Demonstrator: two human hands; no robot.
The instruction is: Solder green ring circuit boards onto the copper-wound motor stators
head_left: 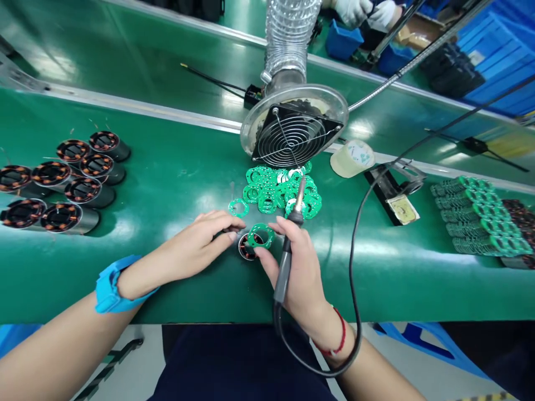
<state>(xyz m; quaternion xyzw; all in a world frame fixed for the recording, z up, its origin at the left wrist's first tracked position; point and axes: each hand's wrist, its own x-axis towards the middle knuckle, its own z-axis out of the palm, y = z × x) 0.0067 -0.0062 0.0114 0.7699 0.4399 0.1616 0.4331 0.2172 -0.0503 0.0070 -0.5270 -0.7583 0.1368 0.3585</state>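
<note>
My right hand is closed around a soldering iron, whose tip points up and away. Its thumb and forefinger also pinch a green ring-shaped circuit board. That board is tilted over a motor stator with copper windings and a metal casing, hiding part of its top. Just left of the stator is my left hand, thumb and forefinger apart, with nothing visible between them. A single green ring board lies beyond its fingertips. Behind the stator spreads a loose pile of similar boards.
Several stators stand at the left. A fume extractor fan hangs over the pile. At the right are a tape roll, an iron stand with sponge and stacked boards. The iron's cable loops across the right side.
</note>
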